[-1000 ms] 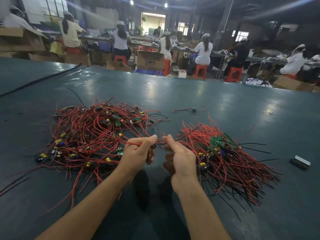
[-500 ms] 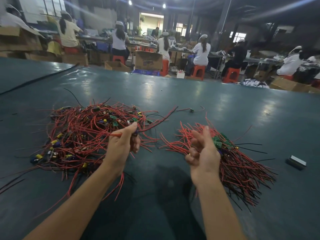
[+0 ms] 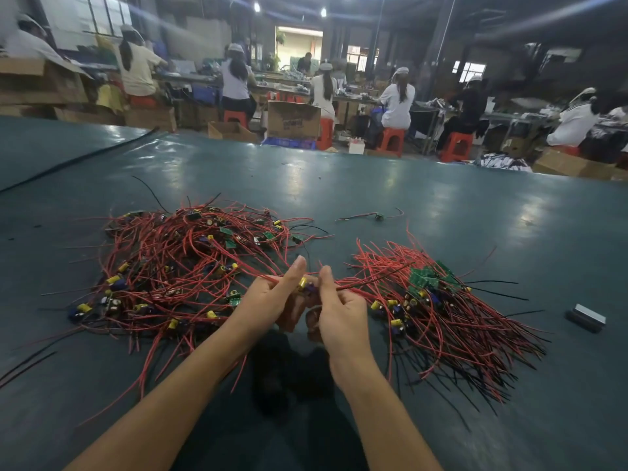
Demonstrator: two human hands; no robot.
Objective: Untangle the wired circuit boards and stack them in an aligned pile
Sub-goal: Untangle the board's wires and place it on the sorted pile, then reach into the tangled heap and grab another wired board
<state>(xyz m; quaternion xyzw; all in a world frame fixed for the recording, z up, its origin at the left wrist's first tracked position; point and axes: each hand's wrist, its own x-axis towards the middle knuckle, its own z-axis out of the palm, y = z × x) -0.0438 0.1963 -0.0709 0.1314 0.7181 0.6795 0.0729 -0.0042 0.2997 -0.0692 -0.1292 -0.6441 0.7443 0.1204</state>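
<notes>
Coming back together at the lower middle of the frame, the left hand [image 3: 268, 300] and right hand [image 3: 343, 311] now share one wired board [image 3: 302, 284], its yellow capacitor showing between the two raised thumbs. Half a second ago the hands were apart: the left was drawing a red lead up out of the tangled heap [image 3: 183, 266] at left centre, while the right hung loosely curled and held nothing. Now the lower fingers of both hands are curled round the board's red leads, which run out to the left across the heap's edge and to the right toward the sorted pile [image 3: 424, 290]. I judge that this board has come free of the heap and is being straightened before it joins the pile, where green boards sit together and the leads fan toward the lower right. Much of the heap is not yet sorted, so the task looks well short of done. One stray board [image 3: 379, 216] lies alone on the table [image 3: 441, 205] above the hands, and a small grey block [image 3: 586, 317] sits at the far right, well apart from both piles.
</notes>
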